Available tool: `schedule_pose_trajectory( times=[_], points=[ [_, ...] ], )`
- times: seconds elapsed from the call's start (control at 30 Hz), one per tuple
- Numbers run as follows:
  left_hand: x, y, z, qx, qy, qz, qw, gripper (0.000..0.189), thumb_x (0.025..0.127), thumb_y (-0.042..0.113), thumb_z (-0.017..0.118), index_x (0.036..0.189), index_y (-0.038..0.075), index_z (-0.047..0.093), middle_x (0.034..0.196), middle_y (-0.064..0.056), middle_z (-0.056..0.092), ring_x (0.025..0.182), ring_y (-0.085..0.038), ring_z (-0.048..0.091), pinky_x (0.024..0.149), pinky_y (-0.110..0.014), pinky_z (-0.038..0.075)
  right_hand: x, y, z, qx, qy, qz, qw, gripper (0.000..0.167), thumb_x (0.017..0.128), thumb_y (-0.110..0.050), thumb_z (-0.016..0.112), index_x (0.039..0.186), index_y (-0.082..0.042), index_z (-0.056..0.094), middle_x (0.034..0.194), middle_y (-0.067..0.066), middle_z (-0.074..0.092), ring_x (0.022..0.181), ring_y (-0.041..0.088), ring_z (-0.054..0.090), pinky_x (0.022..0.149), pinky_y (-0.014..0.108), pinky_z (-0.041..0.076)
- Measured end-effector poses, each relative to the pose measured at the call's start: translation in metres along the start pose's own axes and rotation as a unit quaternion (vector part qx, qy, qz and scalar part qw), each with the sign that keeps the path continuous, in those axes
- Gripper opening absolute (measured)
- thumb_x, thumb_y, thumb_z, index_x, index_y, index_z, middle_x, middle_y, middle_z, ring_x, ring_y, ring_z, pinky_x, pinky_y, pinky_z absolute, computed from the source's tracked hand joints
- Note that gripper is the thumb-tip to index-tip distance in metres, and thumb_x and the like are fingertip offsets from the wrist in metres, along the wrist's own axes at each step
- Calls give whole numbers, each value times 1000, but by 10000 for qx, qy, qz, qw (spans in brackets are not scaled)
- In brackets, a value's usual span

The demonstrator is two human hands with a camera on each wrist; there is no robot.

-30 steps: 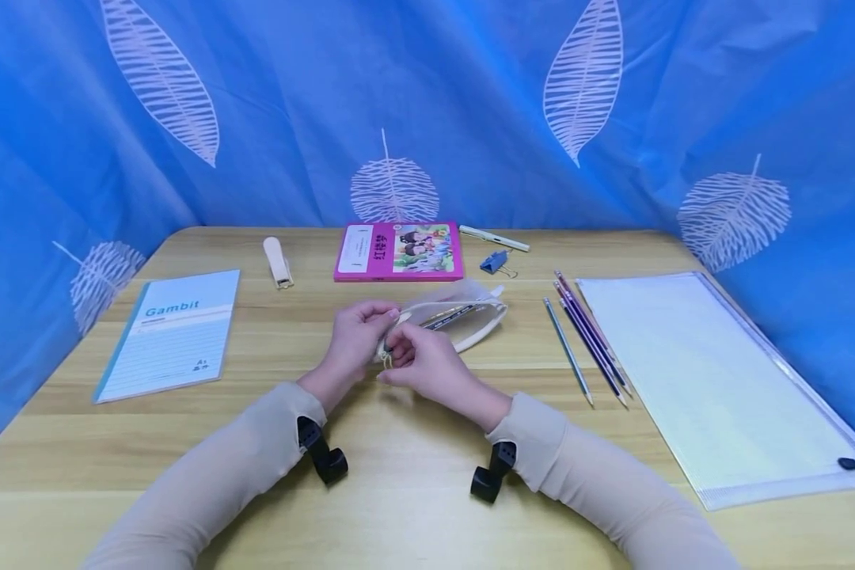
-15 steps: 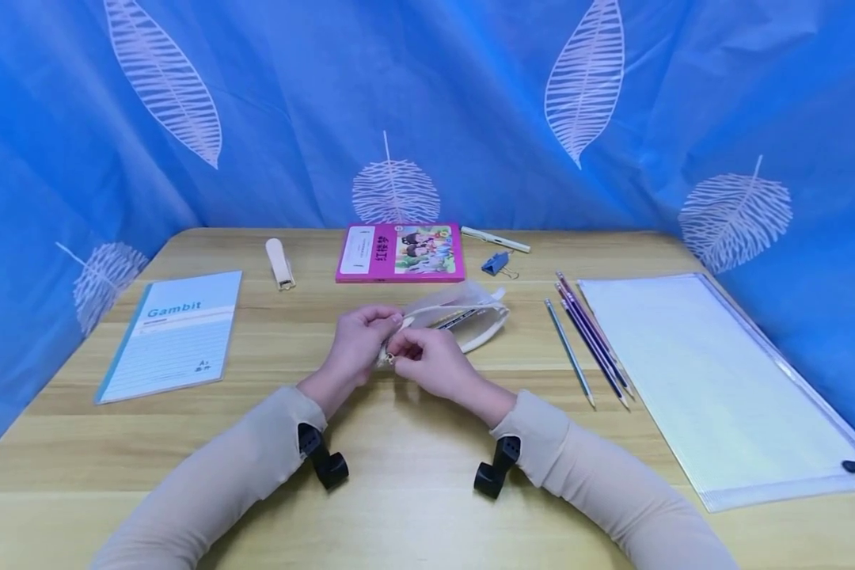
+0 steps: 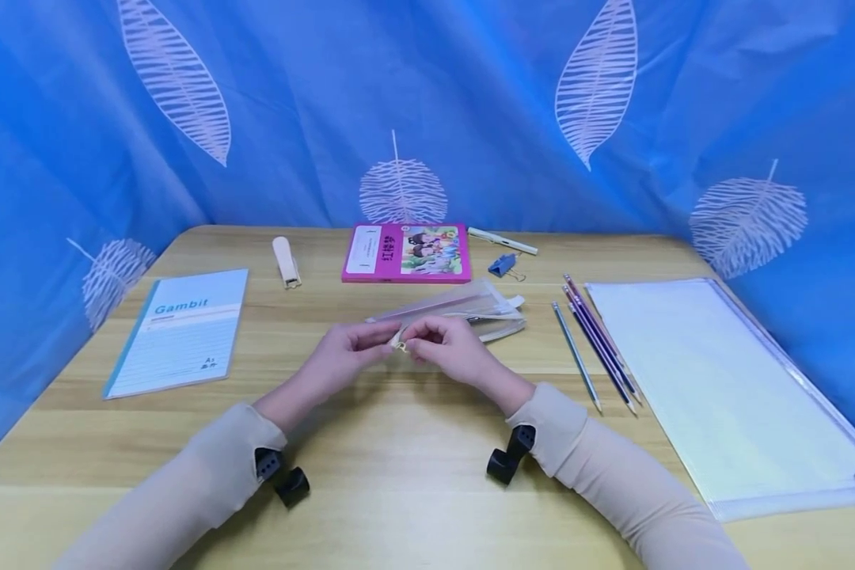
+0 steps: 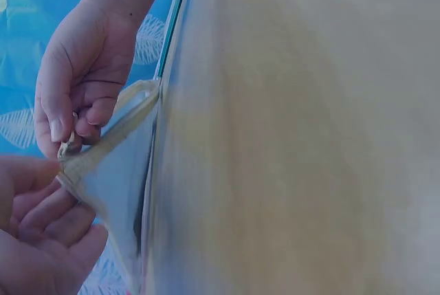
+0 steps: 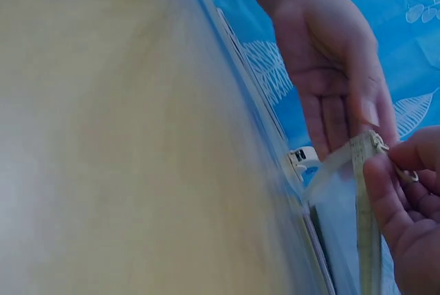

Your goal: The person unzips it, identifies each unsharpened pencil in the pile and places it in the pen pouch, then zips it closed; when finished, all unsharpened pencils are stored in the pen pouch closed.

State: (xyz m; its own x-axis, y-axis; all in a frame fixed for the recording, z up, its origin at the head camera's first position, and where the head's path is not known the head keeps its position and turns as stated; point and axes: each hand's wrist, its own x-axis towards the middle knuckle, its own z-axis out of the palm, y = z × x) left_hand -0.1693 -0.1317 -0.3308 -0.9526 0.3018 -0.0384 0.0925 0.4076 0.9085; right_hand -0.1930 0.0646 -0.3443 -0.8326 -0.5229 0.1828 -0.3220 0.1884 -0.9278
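A translucent pencil pouch point(image 3: 463, 299) with a cream zipper edge lies mid-table, pointing to the back right. My left hand point(image 3: 345, 352) pinches its near left corner between thumb and fingers. At that same corner my right hand point(image 3: 457, 350) pinches a small gold zipper pull point(image 3: 400, 346). The left wrist view shows the pouch's zipper band point(image 4: 113, 137) running away from both hands. In the right wrist view the pull's ring point(image 5: 410, 177) sticks out from the right fingers. A bit of a dark item point(image 3: 476, 319) shows inside the pouch.
Behind the pouch lie a pink book point(image 3: 408, 253), a white pen point(image 3: 502, 241) and a blue binder clip point(image 3: 503, 265). A stapler point(image 3: 285, 261) and a notebook point(image 3: 178, 332) are to the left. Several pencils point(image 3: 598, 344) lie beside a large white zip folder point(image 3: 727, 388) at right.
The pouch has tipped and its gaping mouth looks narrower, hiding most of its contents. My left hand has shifted left and lower, now at the corner; my right hand has moved slightly right.
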Motion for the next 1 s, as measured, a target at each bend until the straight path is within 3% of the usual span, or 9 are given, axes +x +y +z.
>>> schedule_pose_trajectory(
  times=[0.13,0.43,0.7,0.87,1.0],
  points=[
    [1,-1,-1,232,-199,-151,9994,42,86,14,65,127,18,56,124,-5,60,116,-22,55,95,-39,45,1,0,-2,446,-14,44,9990,13,90,-2,55,98,7,62,82,15,62,70,12,59,68,28,53],
    [5,-5,7,762,346,42,9965,21,88,13,63,108,10,69,105,-7,69,91,-18,61,75,-30,49,5,-3,-2,670,77,445,9967,13,87,-2,60,97,5,64,77,6,65,68,12,61,66,27,53],
    [2,0,11,872,361,271,9952,16,88,10,61,100,7,71,99,-9,70,79,-19,58,63,-28,43,2,-5,-18,724,-4,966,9927,15,84,-1,64,96,8,63,74,5,65,65,12,61,67,29,55],
    [2,-1,7,841,290,-134,9959,16,91,13,59,100,12,72,103,-7,67,82,-22,52,61,-29,40,-4,2,-37,654,141,1111,9916,17,84,-1,64,96,10,63,72,3,65,63,10,61,64,26,54],
    [2,-4,-3,898,249,-228,9954,17,92,15,58,101,13,71,107,-9,65,82,-22,51,60,-30,39,-10,8,-59,409,410,1246,9905,18,84,-1,64,97,11,63,74,3,66,64,10,62,63,26,55]
  ],
)
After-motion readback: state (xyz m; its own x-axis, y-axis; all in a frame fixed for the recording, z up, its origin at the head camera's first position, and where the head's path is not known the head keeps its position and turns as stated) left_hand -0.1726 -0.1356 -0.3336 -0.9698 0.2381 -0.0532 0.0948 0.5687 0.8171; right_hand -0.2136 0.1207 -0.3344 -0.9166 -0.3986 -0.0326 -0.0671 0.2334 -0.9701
